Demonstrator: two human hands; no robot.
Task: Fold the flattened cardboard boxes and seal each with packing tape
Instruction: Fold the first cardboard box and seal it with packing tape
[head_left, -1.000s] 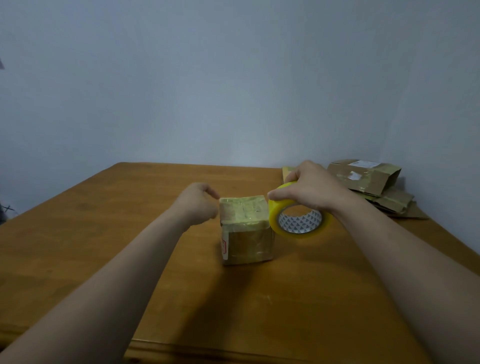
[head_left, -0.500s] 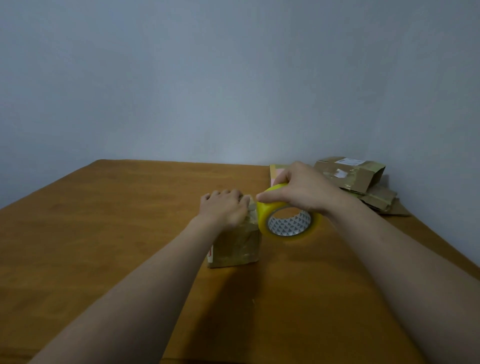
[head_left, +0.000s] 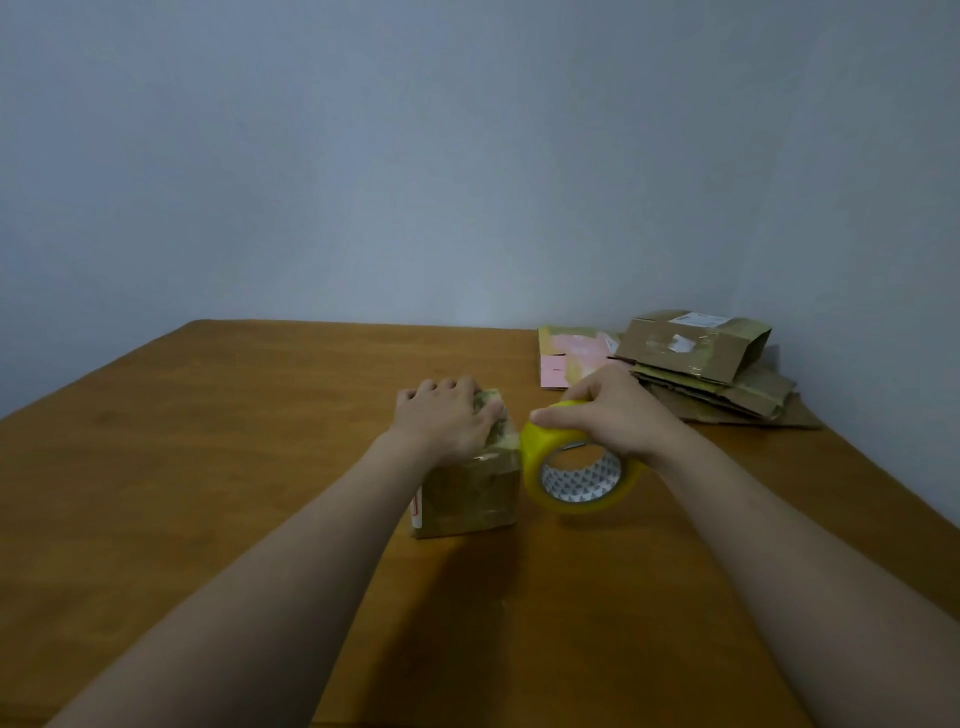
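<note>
A small folded cardboard box, wrapped in glossy tape, stands on the wooden table at the middle. My left hand lies flat on the box's top and presses it, covering most of the lid. Right beside the box, my right hand grips a yellow roll of packing tape from above, the roll standing on edge close to the box's right side. Whether a strip of tape runs from the roll to the box is hard to tell.
A pile of flattened cardboard boxes lies at the back right of the table, near the wall. A pink and yellow flattened carton lies just left of that pile. The grey wall rises behind the table.
My left hand went from beside the box's left top edge onto its lid and now presses flat there. The right hand stays on the tape roll at the box's right side.
</note>
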